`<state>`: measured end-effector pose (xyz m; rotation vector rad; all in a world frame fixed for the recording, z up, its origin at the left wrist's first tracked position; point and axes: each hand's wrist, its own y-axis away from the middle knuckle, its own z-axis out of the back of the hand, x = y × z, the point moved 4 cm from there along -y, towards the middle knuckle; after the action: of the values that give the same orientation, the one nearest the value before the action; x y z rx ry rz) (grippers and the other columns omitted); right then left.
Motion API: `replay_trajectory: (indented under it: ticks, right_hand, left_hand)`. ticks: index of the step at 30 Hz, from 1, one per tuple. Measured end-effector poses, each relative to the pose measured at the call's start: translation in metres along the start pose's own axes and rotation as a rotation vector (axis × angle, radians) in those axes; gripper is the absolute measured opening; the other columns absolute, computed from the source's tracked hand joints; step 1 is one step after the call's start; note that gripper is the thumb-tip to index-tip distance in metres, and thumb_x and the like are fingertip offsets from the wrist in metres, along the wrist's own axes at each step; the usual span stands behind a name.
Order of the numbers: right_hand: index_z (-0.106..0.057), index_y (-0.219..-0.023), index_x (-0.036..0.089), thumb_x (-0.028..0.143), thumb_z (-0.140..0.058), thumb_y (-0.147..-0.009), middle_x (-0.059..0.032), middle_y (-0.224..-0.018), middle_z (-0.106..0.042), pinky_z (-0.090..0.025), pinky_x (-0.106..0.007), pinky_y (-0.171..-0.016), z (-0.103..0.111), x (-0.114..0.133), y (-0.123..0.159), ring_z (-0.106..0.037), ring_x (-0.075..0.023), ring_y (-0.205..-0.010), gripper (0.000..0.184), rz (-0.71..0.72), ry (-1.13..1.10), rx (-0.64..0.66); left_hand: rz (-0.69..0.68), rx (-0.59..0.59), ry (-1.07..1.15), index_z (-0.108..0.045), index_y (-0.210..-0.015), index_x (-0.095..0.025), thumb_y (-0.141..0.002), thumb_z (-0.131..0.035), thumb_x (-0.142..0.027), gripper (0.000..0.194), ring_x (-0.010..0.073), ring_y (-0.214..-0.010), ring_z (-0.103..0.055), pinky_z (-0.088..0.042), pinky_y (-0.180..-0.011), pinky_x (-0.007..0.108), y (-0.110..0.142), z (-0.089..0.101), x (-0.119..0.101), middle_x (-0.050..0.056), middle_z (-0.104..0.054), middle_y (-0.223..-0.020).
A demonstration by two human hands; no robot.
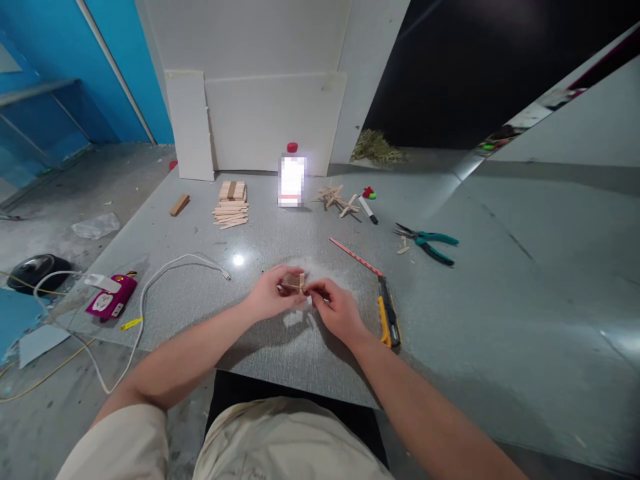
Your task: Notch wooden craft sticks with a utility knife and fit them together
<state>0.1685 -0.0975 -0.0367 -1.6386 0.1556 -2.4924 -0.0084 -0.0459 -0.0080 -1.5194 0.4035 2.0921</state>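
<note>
My left hand [269, 298] and my right hand [339, 311] meet over the grey board [200, 300] near its front edge. Both pinch a small piece made of wooden craft sticks [294, 283], held just above the board. The left fingers curl round its left side. The right fingertips press on its right end. What lies under the piece is hidden by my fingers.
A stack of craft sticks [231, 204], a white bottle with a red cap [292, 177], a stick assembly [338, 199], a marker [368, 209], teal pliers [429, 241], a red pencil [356, 257], a yellow utility knife [388, 321], a white cable [170, 272] and a magenta device [111, 297] lie around.
</note>
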Motion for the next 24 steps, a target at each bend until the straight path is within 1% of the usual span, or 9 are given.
replay_trajectory:
  ticks: [2,4,7,11,14,16,19,21,24]
  right_hand:
    - [-0.062,-0.130,0.019,0.039,-0.064,-0.100,-0.0103,-0.131,-0.064,-0.059,-0.045,-0.093,0.004,-0.004,-0.002,-0.067,-0.0236,-0.110,0.036,-0.024,-0.009,-0.043]
    - [-0.062,-0.130,0.019,0.039,-0.064,-0.100,-0.0102,-0.131,-0.064,-0.059,-0.045,-0.093,0.013,-0.009,-0.008,-0.067,-0.0237,-0.110,0.036,-0.059,-0.012,-0.094]
    - [-0.062,-0.130,0.019,0.039,-0.064,-0.100,-0.0103,-0.132,-0.064,-0.059,-0.045,-0.093,0.039,-0.013,-0.026,-0.067,-0.0237,-0.110,0.036,-0.113,0.013,-0.148]
    - [-0.061,-0.131,0.018,0.039,-0.065,-0.099,-0.0104,-0.132,-0.064,-0.059,-0.046,-0.093,0.083,-0.016,-0.077,-0.067,-0.0245,-0.111,0.038,-0.158,0.112,-0.180]
    - [-0.061,-0.131,0.018,0.039,-0.066,-0.099,-0.0105,-0.132,-0.064,-0.059,-0.047,-0.093,0.104,-0.024,-0.127,-0.067,-0.0246,-0.111,0.038,-0.206,0.204,-0.180]
    - [-0.061,-0.131,0.018,0.039,-0.066,-0.099,-0.0105,-0.132,-0.064,-0.059,-0.047,-0.093,0.110,-0.034,-0.157,-0.067,-0.0247,-0.112,0.039,-0.236,0.268,-0.184]
    - [-0.061,-0.131,0.019,0.039,-0.065,-0.100,-0.0106,-0.133,-0.063,-0.059,-0.046,-0.094,0.112,-0.048,-0.194,-0.066,-0.0243,-0.112,0.037,-0.260,0.352,-0.192]
    - [-0.061,-0.131,0.019,0.039,-0.065,-0.099,-0.0105,-0.133,-0.063,-0.059,-0.047,-0.094,0.110,-0.055,-0.212,-0.066,-0.0247,-0.112,0.038,-0.281,0.407,-0.185]
    - [-0.061,-0.132,0.018,0.039,-0.066,-0.099,-0.0105,-0.132,-0.063,-0.059,-0.047,-0.093,0.108,-0.060,-0.228,-0.066,-0.0248,-0.112,0.039,-0.304,0.493,-0.161]
  left_hand:
    - [-0.015,-0.026,-0.015,-0.060,-0.130,-0.018,-0.100,-0.064,-0.038,0.037,0.0206,-0.105,-0.067,-0.061,-0.089,0.040,-0.001,0.007,-0.007,0.010,-0.063,-0.129]
    - [-0.022,-0.070,-0.038,-0.060,-0.131,-0.018,-0.100,-0.064,-0.038,0.037,0.0209,-0.106,-0.067,-0.061,-0.090,0.040,-0.002,0.014,-0.010,0.010,-0.063,-0.130]
    - [-0.017,-0.152,-0.078,-0.060,-0.130,-0.017,-0.100,-0.064,-0.038,0.037,0.0216,-0.108,-0.066,-0.060,-0.091,0.042,-0.005,0.024,-0.010,0.010,-0.063,-0.130]
    - [-0.001,-0.217,-0.128,-0.061,-0.128,-0.018,-0.100,-0.063,-0.039,0.036,0.0219,-0.110,-0.066,-0.060,-0.094,0.043,-0.011,0.034,-0.005,0.010,-0.063,-0.130]
    - [0.006,-0.233,-0.163,-0.062,-0.127,-0.017,-0.100,-0.063,-0.039,0.035,0.0216,-0.109,-0.066,-0.060,-0.093,0.043,-0.016,0.039,-0.001,0.010,-0.064,-0.129]
    - [0.005,-0.238,-0.184,-0.062,-0.128,-0.017,-0.100,-0.063,-0.039,0.035,0.0216,-0.109,-0.066,-0.060,-0.093,0.043,-0.018,0.041,0.003,0.010,-0.064,-0.129]
    - [0.000,-0.246,-0.215,-0.062,-0.128,-0.017,-0.100,-0.063,-0.039,0.035,0.0216,-0.109,-0.066,-0.060,-0.093,0.043,-0.019,0.045,0.007,0.010,-0.064,-0.128]
    - [0.000,-0.250,-0.235,-0.062,-0.127,-0.017,-0.100,-0.063,-0.039,0.035,0.0215,-0.108,-0.066,-0.060,-0.092,0.042,-0.019,0.047,0.008,0.010,-0.064,-0.128]
    - [0.007,-0.253,-0.269,-0.062,-0.127,-0.017,-0.100,-0.063,-0.039,0.035,0.0212,-0.108,-0.066,-0.060,-0.092,0.042,-0.018,0.051,0.008,0.010,-0.064,-0.129]
